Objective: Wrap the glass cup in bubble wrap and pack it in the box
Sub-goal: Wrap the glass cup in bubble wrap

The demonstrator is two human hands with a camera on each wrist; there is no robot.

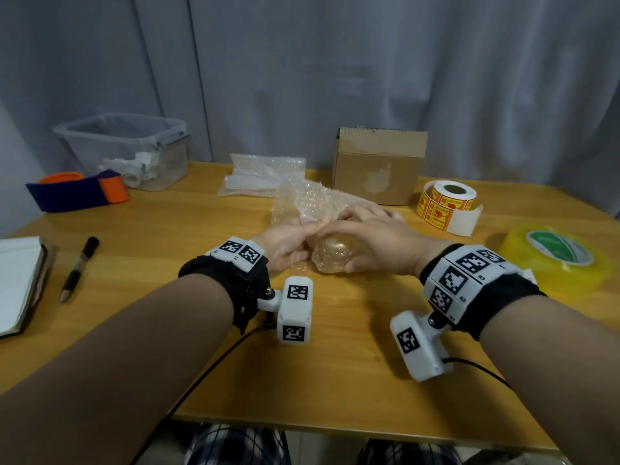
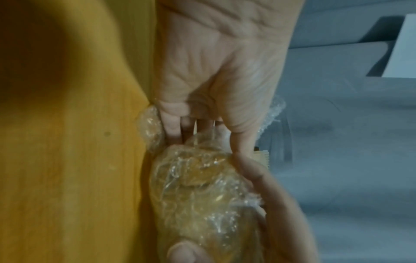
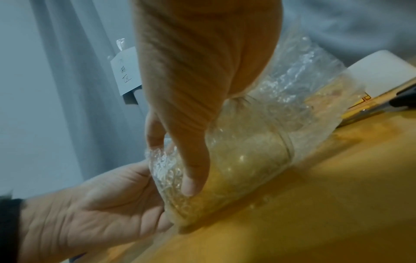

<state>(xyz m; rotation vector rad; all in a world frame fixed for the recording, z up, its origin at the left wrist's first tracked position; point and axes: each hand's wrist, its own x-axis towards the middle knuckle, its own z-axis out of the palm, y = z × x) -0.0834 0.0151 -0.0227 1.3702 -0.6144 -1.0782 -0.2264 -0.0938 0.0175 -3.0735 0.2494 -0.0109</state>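
The glass cup (image 1: 335, 258) lies on its side at the middle of the table, inside clear bubble wrap (image 1: 312, 199) whose loose part trails away behind it. My right hand (image 1: 369, 233) curls over the wrapped cup from above, thumb (image 3: 193, 178) pressed on its near side. My left hand (image 1: 292, 241) is at the cup's left end, its fingers (image 2: 173, 128) and thumb curled into the bunched wrap there. Through the wrap the cup (image 3: 245, 160) shows amber against the table. The brown cardboard box (image 1: 379, 166) stands behind the hands, at the back.
Folded spare bubble wrap (image 1: 265, 172) lies left of the box. A sticker roll (image 1: 446, 203) and a yellow tape roll (image 1: 557, 260) sit on the right. On the left are a clear plastic tub (image 1: 127, 149), a blue and orange band (image 1: 77, 193), a pen (image 1: 79, 268) and a notebook (image 1: 20, 283).
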